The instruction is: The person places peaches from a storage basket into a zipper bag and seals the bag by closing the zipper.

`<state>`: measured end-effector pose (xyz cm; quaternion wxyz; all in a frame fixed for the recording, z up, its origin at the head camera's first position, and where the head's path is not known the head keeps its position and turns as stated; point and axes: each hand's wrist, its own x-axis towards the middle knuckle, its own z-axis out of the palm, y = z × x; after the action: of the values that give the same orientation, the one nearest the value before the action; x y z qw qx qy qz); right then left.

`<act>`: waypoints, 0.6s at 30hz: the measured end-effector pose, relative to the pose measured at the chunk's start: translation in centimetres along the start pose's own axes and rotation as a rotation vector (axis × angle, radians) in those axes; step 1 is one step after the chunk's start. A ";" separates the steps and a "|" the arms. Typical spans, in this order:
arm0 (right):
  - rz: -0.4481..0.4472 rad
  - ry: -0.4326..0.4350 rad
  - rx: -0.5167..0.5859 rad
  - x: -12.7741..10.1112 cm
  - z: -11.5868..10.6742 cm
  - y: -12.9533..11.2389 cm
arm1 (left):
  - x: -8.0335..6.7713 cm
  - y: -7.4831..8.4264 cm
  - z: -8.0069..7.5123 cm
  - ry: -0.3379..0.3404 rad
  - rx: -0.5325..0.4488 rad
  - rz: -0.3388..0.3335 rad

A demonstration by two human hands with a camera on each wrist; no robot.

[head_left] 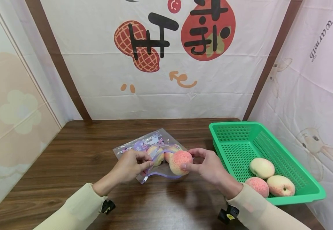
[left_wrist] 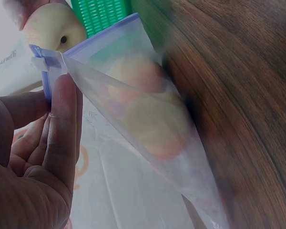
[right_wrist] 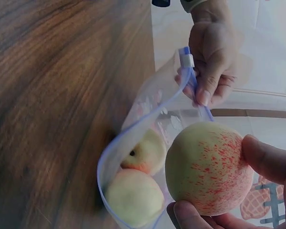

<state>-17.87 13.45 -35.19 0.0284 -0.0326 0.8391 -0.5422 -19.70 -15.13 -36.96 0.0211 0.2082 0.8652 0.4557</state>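
Note:
A clear zip bag (head_left: 152,150) with a purple print and blue-violet rim lies on the dark wooden table (head_left: 77,159). My left hand (head_left: 131,166) pinches the bag's rim (left_wrist: 47,71) near its white slider, holding the mouth open (right_wrist: 148,119). Two peaches (right_wrist: 138,176) sit inside the bag. My right hand (head_left: 206,164) grips a pink-speckled peach (head_left: 180,162) right at the bag's mouth; the peach (right_wrist: 209,169) shows large in the right wrist view, held between thumb and fingers.
A green plastic basket (head_left: 235,134) stands on the table at the right with three peaches (head_left: 270,179) in its near end. Printed cloth walls close in the table at the back and both sides.

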 end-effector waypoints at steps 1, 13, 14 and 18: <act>-0.004 0.004 -0.002 0.0 0.2 0.0 | 0.0 0.0 0.0 -0.001 -0.003 -0.002; 0.009 0.025 0.031 -0.2 2.6 0.8 | 0.1 0.1 0.0 -0.007 -0.009 0.003; 0.009 0.031 0.039 -0.2 2.9 0.9 | 0.1 0.1 0.0 -0.007 -0.009 0.004; 0.026 0.058 0.115 -0.2 3.9 1.2 | 0.0 0.2 -0.1 -0.007 -0.013 0.002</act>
<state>-17.41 10.41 -37.86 0.0128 -0.0043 0.8074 -0.5899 -19.69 -15.12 -36.73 0.0252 0.2106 0.8618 0.4608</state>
